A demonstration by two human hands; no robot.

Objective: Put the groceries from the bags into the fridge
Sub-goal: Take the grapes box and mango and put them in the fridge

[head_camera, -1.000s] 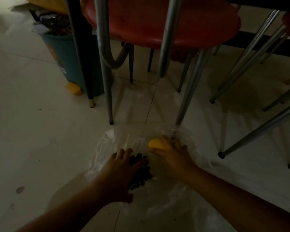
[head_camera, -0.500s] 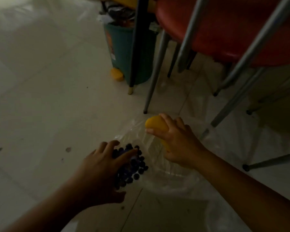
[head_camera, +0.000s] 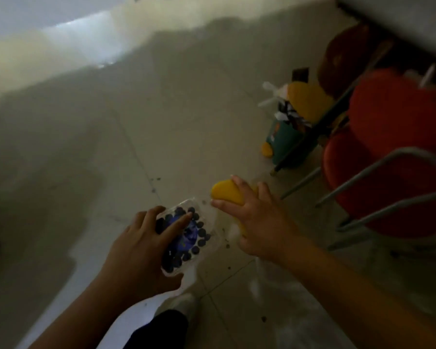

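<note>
My left hand (head_camera: 139,250) grips a clear plastic box of blueberries (head_camera: 186,235) from above, held over the tiled floor. My right hand (head_camera: 259,222) is closed on a yellow fruit, likely a mango (head_camera: 225,192), its rounded end sticking out past my fingers. A clear plastic bag (head_camera: 275,280) lies crumpled on the floor below my right forearm, mostly hidden by the arm. The fridge is not in view.
Red chairs with metal legs (head_camera: 393,152) stand at the right under a table edge (head_camera: 400,23). A teal bin (head_camera: 287,147) with a yellow lid sits beside them. My dark trouser leg and shoe (head_camera: 184,306) show at the bottom. Pale tiled floor (head_camera: 111,147) spreads to the left.
Both hands have lifted out of the bag with the blueberries and the yellow fruit. The view has swung left, away from the chairs, and the bag now lies below my right arm.
</note>
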